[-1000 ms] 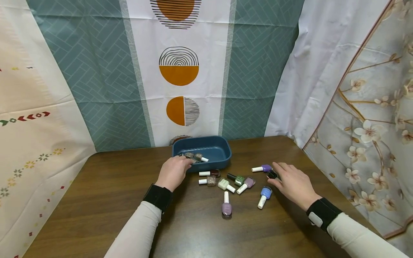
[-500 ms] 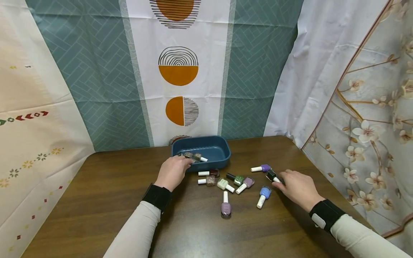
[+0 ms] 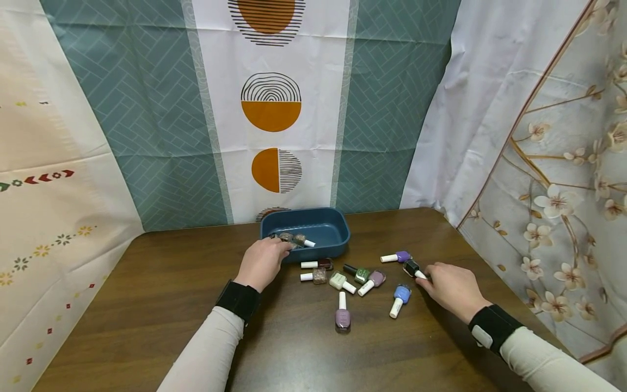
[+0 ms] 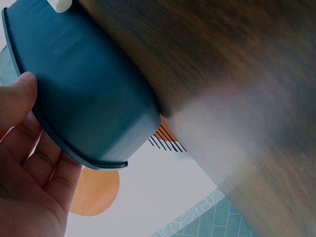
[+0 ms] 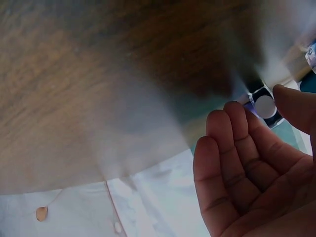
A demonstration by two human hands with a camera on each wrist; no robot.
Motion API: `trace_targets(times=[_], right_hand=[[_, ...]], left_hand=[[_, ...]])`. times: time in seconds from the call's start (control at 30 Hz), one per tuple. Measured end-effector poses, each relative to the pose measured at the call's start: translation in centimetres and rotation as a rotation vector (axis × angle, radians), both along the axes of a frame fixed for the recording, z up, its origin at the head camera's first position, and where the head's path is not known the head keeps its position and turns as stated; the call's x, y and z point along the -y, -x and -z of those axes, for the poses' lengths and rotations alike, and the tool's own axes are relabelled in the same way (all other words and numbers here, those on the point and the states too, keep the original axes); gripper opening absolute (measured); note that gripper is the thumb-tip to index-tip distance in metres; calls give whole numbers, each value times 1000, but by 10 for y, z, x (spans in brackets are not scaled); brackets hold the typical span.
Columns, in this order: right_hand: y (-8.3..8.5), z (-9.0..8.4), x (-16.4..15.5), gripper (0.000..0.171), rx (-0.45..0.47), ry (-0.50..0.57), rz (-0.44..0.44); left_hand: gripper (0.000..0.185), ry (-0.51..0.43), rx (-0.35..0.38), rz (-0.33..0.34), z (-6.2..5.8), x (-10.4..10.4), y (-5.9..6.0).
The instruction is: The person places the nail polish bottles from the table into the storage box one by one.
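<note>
Probably to steady it, our left grip (image 3: pixel 263 263) clamps the blue rectangular plastic bin (image 3: pixel 329 251) at twelve o'clock; our right grip (image 3: pixel 449 288) pinches the white-capped squarish black glass bottle (image 3: pixel 410 267) at two by its seemingly handier cap (image 5: pixel 265 106)

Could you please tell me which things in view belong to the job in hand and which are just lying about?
Likely in the job:
blue tray, in the left hand's grip
black bottle, held by the right hand
other bottles, inside and outside the tray

Probably just surroundings:
table
patterned cloth
flowered curtain
</note>
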State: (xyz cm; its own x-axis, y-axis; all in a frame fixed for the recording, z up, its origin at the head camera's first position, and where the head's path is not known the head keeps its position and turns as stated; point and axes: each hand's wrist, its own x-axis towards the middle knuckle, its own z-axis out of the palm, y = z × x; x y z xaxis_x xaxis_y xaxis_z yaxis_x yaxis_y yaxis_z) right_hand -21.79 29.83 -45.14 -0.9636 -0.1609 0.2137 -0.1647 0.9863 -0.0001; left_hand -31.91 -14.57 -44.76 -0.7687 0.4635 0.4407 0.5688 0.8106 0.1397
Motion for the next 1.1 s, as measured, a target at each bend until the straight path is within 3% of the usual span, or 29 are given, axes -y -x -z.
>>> trace_targets(times=[0.83, 1.1], right_hand=[[-3, 5, -1, 28, -94, -15, -19], [-2, 5, 0, 27, -88, -15, -11]], left_hand=[[18, 11, -5, -1, -1, 0, 0], [17, 10, -23, 6, -1, 1, -1]])
